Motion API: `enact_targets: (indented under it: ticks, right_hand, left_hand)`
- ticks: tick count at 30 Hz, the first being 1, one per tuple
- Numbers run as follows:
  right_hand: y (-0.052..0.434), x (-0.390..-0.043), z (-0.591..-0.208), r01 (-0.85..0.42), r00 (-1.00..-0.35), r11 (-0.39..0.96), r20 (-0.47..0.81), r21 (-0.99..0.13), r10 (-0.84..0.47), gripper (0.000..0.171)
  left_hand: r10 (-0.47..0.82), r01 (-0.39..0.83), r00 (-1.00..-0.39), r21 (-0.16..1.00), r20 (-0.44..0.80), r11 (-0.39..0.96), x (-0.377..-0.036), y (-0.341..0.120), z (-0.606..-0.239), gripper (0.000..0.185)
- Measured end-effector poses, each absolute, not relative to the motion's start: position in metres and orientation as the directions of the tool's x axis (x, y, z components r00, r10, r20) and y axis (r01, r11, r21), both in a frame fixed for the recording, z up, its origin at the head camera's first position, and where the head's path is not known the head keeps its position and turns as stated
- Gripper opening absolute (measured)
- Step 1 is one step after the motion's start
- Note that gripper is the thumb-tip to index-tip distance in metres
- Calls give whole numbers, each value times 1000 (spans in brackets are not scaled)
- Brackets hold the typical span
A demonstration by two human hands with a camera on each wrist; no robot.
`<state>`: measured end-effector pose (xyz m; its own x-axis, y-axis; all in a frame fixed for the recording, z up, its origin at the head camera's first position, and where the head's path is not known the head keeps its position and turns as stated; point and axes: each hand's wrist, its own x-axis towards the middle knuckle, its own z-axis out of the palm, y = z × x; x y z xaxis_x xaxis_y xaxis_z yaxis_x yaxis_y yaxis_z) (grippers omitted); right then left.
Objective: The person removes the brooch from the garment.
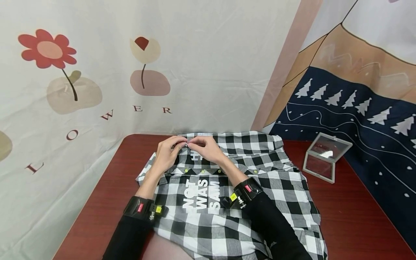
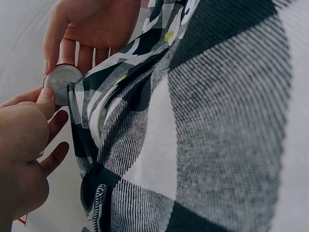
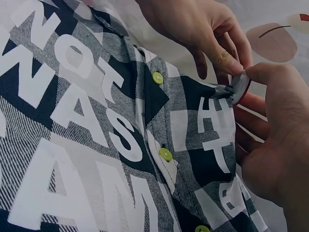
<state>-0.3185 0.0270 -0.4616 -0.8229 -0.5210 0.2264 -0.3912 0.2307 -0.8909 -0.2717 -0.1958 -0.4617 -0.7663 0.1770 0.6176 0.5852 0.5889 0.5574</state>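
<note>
A black-and-white checked shirt (image 1: 260, 184) with white lettering and small green buttons (image 3: 157, 77) lies spread on the dark red table (image 1: 107, 195). At the shirt's far edge both hands meet. My left hand (image 1: 177, 146) and right hand (image 1: 195, 144) pinch a large pale round button (image 2: 60, 81) and the cloth edge beside it. In the left wrist view my left thumb (image 2: 47, 99) presses on the button's rim, while the right hand's fingers (image 2: 72, 48) hold it from above. The right wrist view shows the button (image 3: 240, 83) between the right thumb (image 3: 270, 72) and a left finger (image 3: 223, 58).
A small hinged mirror (image 1: 325, 157) stands open on the table to the right of the shirt. Printed cloth backdrops hang close behind and to the right of the table. Bare tabletop shows left of the shirt and at the front right.
</note>
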Motion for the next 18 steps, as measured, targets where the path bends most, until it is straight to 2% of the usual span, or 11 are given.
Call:
enact_targets:
  ticks: [11, 18]
  right_hand:
    - [25, -319, -462, -354, -864, 186, 245, -917, -440, 29]
    - [24, -319, -462, -343, -876, 184, 243, -921, -417, 29]
  left_hand:
    - [148, 545, -809, 633, 569, 549, -268, -204, -454, 27]
    - [185, 464, -876, 669, 446, 581, -265, -215, -455, 25]
